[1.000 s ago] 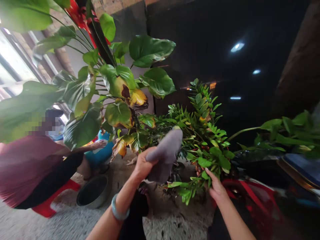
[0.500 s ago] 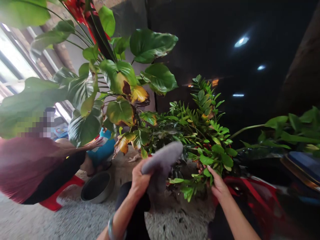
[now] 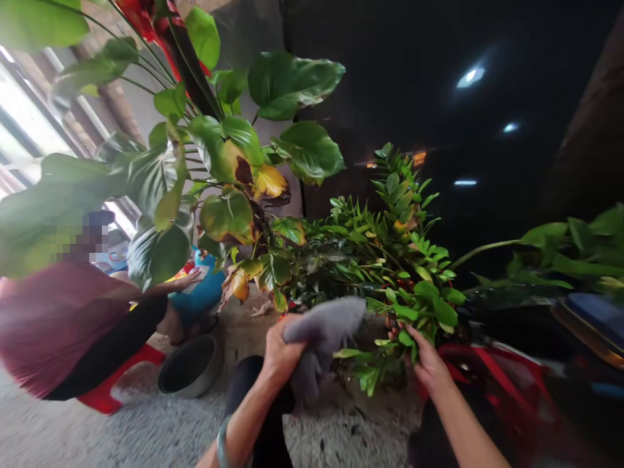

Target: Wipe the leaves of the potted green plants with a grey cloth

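Observation:
My left hand (image 3: 283, 351) is closed around a grey cloth (image 3: 324, 328), which hangs down from it in front of the plant. A bracelet circles the left wrist. My right hand (image 3: 428, 361) is closed on a leafy stem (image 3: 408, 338) of the bushy green plant (image 3: 390, 260), its fingers partly hidden among the leaves. Small glossy leaves of this plant surround the right fingertips, and a few lower leaves (image 3: 365, 374) spread out between the two hands.
A large-leaved plant (image 3: 292, 84) with some yellowed leaves rises at left. Beneath it stands a grey basin (image 3: 190, 367). Another person (image 3: 63, 318) sits on a red stool (image 3: 117, 380), a hand at a blue object (image 3: 199, 286). A red bag-like item (image 3: 502, 377) lies right.
My left hand has moved slightly right and down with the grey cloth. My right hand stays on the stem, almost unmoved.

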{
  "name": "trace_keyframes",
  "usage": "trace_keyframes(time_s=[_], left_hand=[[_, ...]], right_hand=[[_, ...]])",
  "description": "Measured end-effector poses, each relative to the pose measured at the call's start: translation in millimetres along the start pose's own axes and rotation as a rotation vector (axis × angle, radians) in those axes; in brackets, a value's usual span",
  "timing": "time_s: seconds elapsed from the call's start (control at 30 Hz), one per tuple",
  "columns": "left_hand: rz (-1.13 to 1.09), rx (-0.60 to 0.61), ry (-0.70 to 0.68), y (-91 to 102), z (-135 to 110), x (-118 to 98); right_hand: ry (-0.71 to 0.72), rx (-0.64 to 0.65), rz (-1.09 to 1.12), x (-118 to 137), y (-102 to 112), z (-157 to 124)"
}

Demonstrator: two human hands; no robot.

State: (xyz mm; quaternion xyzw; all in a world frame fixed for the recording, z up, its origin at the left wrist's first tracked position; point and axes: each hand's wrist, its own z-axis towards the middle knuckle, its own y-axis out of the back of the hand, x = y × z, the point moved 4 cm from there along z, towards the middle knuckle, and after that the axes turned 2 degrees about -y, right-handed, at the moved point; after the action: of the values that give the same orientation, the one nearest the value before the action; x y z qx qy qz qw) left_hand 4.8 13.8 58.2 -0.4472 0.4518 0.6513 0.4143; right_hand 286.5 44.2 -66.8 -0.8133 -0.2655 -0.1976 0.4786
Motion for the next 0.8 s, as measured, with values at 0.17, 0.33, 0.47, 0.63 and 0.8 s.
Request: trace_keyframes(time_s=[0.17,0.33,0.47,0.63,0.8], left_hand=[[0.091,-0.267,-0.052,13.1,54.1,-13.3],[0.106,-0.024,0.096,-15.3,15.3,37.2],[0.049,-0.051,-0.051,-9.1,-0.9,12.3],[0.116,-0.344,-0.216,19.1,52.1,-27.7],[0.153,-0.104,-0.023,-7.5,36.4,23.7]], right_hand=[[-0.007,-0.007,-0.004,-0.7,-3.8,-1.4],[0.015,-0.052,0.015,-1.4,-3.4,-3.0],[-0.017,-0.044,-0.011,1.2,-3.9,-5.5],[-0.016,-0.005,-0.021,0.2,-3.7,-2.3],[0.022,-0.051,0.009,-0.6,-1.7,-1.9]])
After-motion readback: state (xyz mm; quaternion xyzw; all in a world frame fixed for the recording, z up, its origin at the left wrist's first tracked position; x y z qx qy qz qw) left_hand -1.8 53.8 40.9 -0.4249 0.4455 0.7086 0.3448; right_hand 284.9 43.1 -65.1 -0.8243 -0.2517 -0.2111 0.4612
